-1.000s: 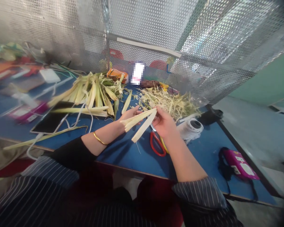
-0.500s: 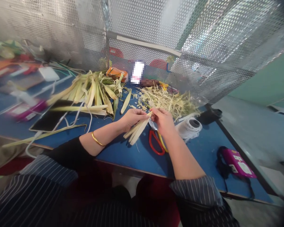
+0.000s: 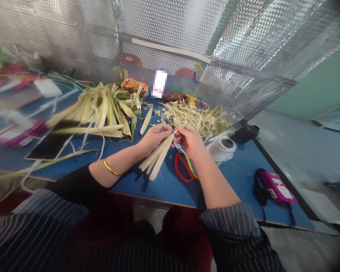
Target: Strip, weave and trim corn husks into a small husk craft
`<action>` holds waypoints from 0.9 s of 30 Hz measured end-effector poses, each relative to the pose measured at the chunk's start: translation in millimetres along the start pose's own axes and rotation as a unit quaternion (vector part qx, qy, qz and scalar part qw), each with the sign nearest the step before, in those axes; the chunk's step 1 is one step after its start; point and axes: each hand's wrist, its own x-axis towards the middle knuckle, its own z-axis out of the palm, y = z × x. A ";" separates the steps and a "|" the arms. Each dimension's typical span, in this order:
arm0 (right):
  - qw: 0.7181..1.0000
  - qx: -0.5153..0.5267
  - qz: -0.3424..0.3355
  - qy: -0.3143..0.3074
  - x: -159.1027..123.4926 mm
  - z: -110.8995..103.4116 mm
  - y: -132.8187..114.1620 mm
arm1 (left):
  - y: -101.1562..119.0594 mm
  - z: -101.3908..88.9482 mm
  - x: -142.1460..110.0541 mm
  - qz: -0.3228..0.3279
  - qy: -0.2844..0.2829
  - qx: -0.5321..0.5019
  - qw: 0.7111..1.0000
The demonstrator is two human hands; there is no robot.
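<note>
A small fan of pale corn husk strips hangs down toward me, gathered at its top end. My right hand pinches that gathered end between thumb and fingers. My left hand is closed on the same bundle from the other side, its fingertips partly hidden behind the strips. Under my right hand lies a pair of scissors with one red and one yellow handle, the blades partly covered. A cone of white thread lies to the right of my right wrist.
Whole corn husks are piled at the left back, shredded husk scraps at the right back. A phone with a white cable lies left. A magenta box with black straps sits right. Perforated metal mesh rises behind.
The view has shifted slightly. The husk strips have spread a little wider and swung left, and my left fingers have shifted at the gathered end. My right hand keeps its pinch.
</note>
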 end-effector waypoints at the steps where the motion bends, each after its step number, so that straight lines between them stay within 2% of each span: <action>1: 1.000 0.006 0.003 -0.009 0.3 -0.2 0.5 | 0.1 0.0 -0.4 0.012 -0.018 0.001 1.000; 6: 1.000 0.009 0.002 -0.018 -3.7 2.7 -0.5 | -3.6 -3.6 -0.2 0.027 -0.088 0.012 0.996; 10: 0.999 0.014 0.038 -0.033 -5.5 5.6 1.2 | -6.5 -6.0 1.3 0.024 -0.120 0.013 0.992; 13: 0.998 0.012 0.054 -0.028 -1.9 5.2 7.3 | -8.3 -6.3 3.1 0.025 -0.107 0.004 0.994; 16: 0.997 -0.071 0.039 -0.012 2.1 2.8 10.8 | -7.5 -6.1 5.1 0.016 -0.049 -0.033 0.998; 18: 0.990 -0.137 -0.004 0.024 2.8 1.4 8.2 | -4.7 -6.3 5.7 0.007 -0.010 -0.046 0.999; 20: 0.975 -0.188 -0.100 0.063 1.2 1.1 2.3 | -1.0 -7.0 5.6 -0.004 0.028 -0.047 0.998; 22: 0.956 -0.214 -0.192 0.054 -2.1 2.2 -3.9 | 1.6 -7.5 4.8 -0.013 0.050 -0.040 0.998; 23: 0.952 -0.216 -0.216 0.031 -4.0 3.0 -6.2 | 2.1 -7.6 4.3 -0.016 0.054 -0.030 0.998; 25: 0.952 -0.219 -0.213 -0.021 -7.0 4.9 -8.2 | 1.5 -7.6 3.1 -0.017 0.044 0.003 0.999; 27: 0.945 -0.257 -0.200 -0.034 -8.5 6.3 -7.2 | -0.2 -7.6 1.8 -0.019 0.025 0.042 0.999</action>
